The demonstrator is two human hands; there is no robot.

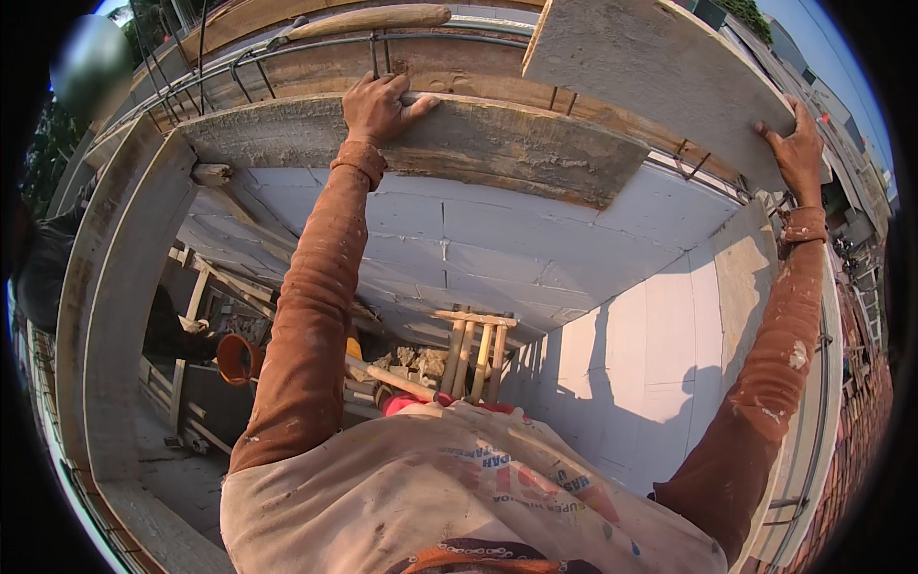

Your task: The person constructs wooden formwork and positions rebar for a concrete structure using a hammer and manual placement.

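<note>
My left hand [381, 107] is closed over the top edge of a long, cement-stained wooden plank [516, 148] set along the top of the white block wall. Its thumb points to the right along that edge. At the upper right, my right hand [798, 158] grips the right end of a second, wider grey board [660, 77]. This board slants above the lower plank and overlaps its right part from my view. Just beyond my left hand, a hammer [368, 21] with a wooden handle lies across the steel bars.
Thin rebar [251, 69] runs along the wall top, with upright rods at the left. Below me are white block walls [402, 215], a wooden trestle [475, 344] and rubble [416, 364]. An orange bucket [237, 360] is lower left, near another person in dark clothing [53, 268].
</note>
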